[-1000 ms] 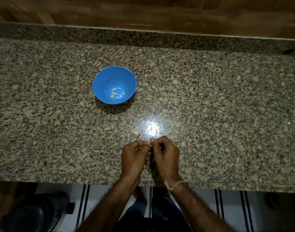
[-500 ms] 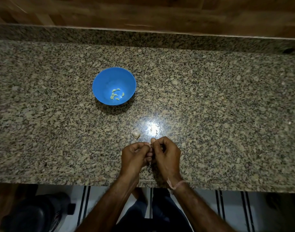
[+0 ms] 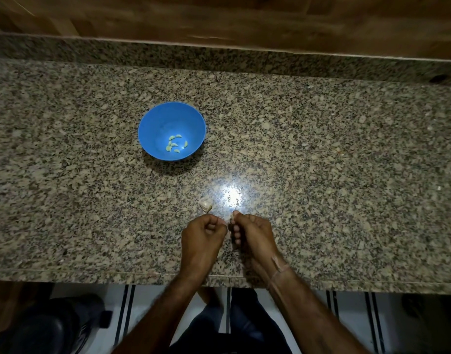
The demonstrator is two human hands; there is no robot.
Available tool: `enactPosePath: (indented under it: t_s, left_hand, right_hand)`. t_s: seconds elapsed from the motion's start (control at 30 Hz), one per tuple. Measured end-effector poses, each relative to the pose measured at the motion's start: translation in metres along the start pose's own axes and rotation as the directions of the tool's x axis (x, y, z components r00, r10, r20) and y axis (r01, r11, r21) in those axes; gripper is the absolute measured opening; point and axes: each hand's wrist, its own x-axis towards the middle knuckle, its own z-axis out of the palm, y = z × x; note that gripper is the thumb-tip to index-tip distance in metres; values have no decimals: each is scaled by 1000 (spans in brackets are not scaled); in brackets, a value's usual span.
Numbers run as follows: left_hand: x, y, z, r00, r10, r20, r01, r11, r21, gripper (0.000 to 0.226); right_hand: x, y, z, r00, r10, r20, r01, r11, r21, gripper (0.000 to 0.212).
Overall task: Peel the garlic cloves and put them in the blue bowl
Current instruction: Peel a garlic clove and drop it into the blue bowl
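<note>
While a headlamp-like glare (image 3: pixel 230 196) shines off the speckled granite counter (image 3: pixel 347 162), a person works with both hands close to its near edge, just right of centre. The left hand (image 3: pixel 204 232) is balled up, fingers curled under and thumb pressed against the forefinger; whether anything sits inside that pinch cannot be told from this angle. The right hand (image 3: pixel 253 232), just beside it and nearly touching, is curled as well, and a small pale garlic clove (image 3: pixel 231 217) shows at the tip of its thumb and forefinger, held in the narrow gap between the two hands. The clove is too small to tell how much skin is on it.

Just beyond the left hand, an unpeeled chunk of garlic (image 3: pixel 204 204) lies on the stone, papery and off-white, at the left fringe of the glare. Farther back and to the left stands the blue bowl (image 3: pixel 158 123), upright and well apart from the hands, with a handful of peeled cloves (image 3: pixel 176 144) scattered across its bottom.

A thin thread band (image 3: pixel 278 270) circles the right wrist. A wooden wall (image 3: pixel 219 19) runs along the far side of the counter, and a pale floor with dark stripes (image 3: pixel 127 310) shows below its near edge.
</note>
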Motion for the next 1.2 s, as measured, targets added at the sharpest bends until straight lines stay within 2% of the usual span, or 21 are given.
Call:
enactPosePath:
  t_s: [0.07, 0.2, 0.4, 0.5, 0.7, 0.93, 1.07, 1.2]
  left_hand:
    - [0, 5, 0, 1000, 10, -4, -10, 999, -51, 14]
    - [-1, 12, -2, 996, 88, 20, -84, 989, -124, 5]
    - [4, 8, -5, 986, 160, 42, -157, 985, -65, 8]
    - [5, 8, -4, 988, 150, 43, -146, 986, -81, 9]
    - [6, 0, 1, 999, 6, 45, 3, 981, -192, 9]
    - [7, 1, 11, 998, -68, 9, 68, 967, -244, 9]
    - [7, 2, 13, 997, -76, 9, 75, 966, -247, 11]
    - [4, 4, 16, 1000, -17, -8, 15, 988, -156, 10]
  right_hand:
    - [0, 1, -1, 999, -37, -6, 37, 998, -46, 30]
    - [2, 1, -3, 985, -170, -28, 163, 972, -171, 36]
    - [2, -3, -6, 927, -376, -12, 332, 832, -444, 33]
    - [1, -3, -7, 907, -421, -17, 360, 795, -489, 31]
    - [-1, 1, -3, 903, -428, -44, 369, 823, -431, 31]
    - [-3, 7, 3, 909, -404, -105, 357, 883, -306, 34]
    - [-2, 10, 5, 943, -319, -92, 300, 938, -172, 39]
    - [-5, 6, 6, 980, -180, -84, 180, 984, -5, 35]
